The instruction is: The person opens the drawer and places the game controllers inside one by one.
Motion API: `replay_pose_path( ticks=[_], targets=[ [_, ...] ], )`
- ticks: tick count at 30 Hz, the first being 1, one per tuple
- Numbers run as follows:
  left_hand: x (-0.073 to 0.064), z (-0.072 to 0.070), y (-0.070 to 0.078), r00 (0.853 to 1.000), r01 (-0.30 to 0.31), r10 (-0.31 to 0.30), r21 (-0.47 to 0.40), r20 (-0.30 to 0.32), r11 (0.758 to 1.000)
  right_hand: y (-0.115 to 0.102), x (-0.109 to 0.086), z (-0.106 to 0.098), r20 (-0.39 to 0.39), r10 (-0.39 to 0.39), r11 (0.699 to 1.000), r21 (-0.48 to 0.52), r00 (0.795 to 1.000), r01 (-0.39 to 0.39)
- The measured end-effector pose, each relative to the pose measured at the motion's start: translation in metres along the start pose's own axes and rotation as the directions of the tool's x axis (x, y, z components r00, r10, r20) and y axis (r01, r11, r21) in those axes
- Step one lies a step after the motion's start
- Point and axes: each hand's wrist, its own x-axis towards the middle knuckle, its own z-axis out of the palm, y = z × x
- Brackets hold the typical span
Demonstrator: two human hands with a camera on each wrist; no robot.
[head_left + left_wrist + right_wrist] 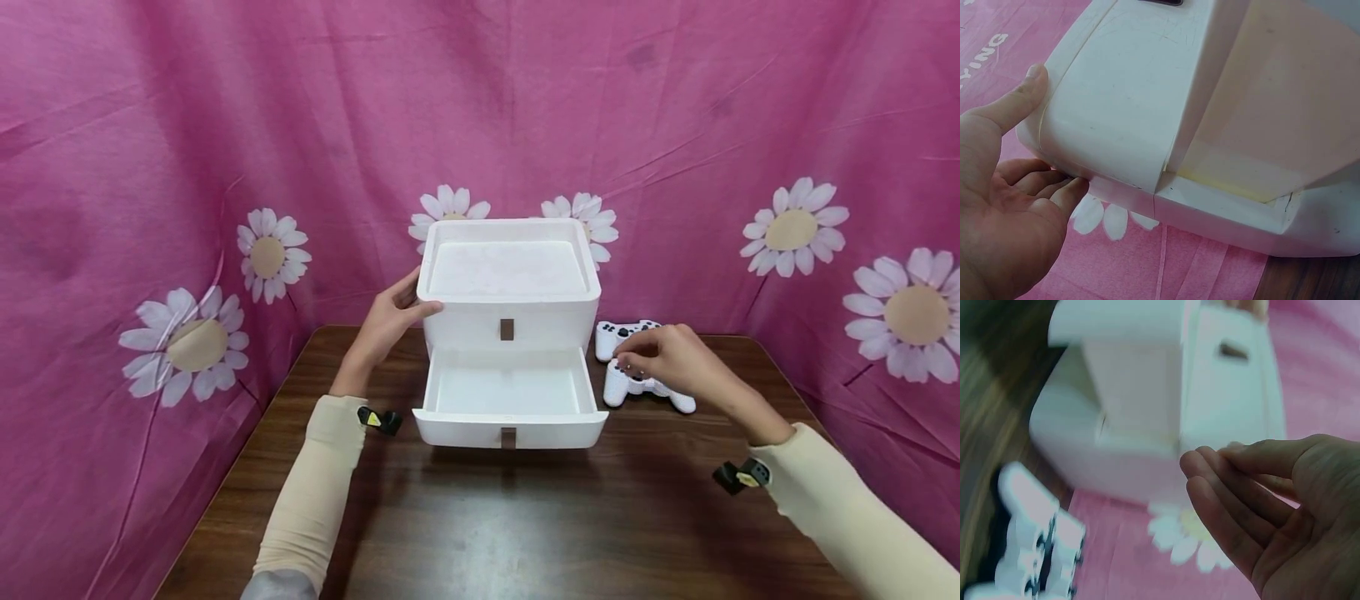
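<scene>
Drawer unit [468,325], controllers [637,386] beside, pink daisy cloth [510,108] behind

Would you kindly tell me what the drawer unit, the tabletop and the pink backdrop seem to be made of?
Drawer unit: probably smooth, slightly glossy white plastic, judging by its rounded, moulded-looking edges.
Tabletop: glossy dark brown wood or wood-look laminate; grain and a bright reflection show, but leave it open.
Pink backdrop: likely matte fabric, as it hangs in soft folds.

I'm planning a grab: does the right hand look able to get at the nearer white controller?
Probably yes: the right hand hovers over the nearer white controller, its fingers seem to hold nothing, and the drawer unit stands to one side.
</scene>
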Motion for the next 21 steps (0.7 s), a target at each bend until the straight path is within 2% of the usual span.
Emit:
replay_pose_path(
  ticks=[7, 14, 21],
  targets=[
    [0.001, -0.001, 0.000, 1.000, -0.017, 0.017, 0.008, 0.009, 1.000, 0.047, 0.018, -0.009, 0.096, 0.005, 0.996, -0.092, 0.995, 0.004],
    [0.003, -0.002, -0.002, 1.000, -0.022, 0.022, 0.007, 0.012, 1.000, 0.095, 0.027, -0.006, 0.225, 0.054, 0.994, -0.100, 0.973, -0.032],
    [0.004, -0.001, -0.001, 1.000, -0.020, 0.021, -0.008, 0.018, 1.000, 0.117, 0.032, 0.004, 0.323, 0.093, 0.992, -0.116, 0.942, -0.058]
  ],
)
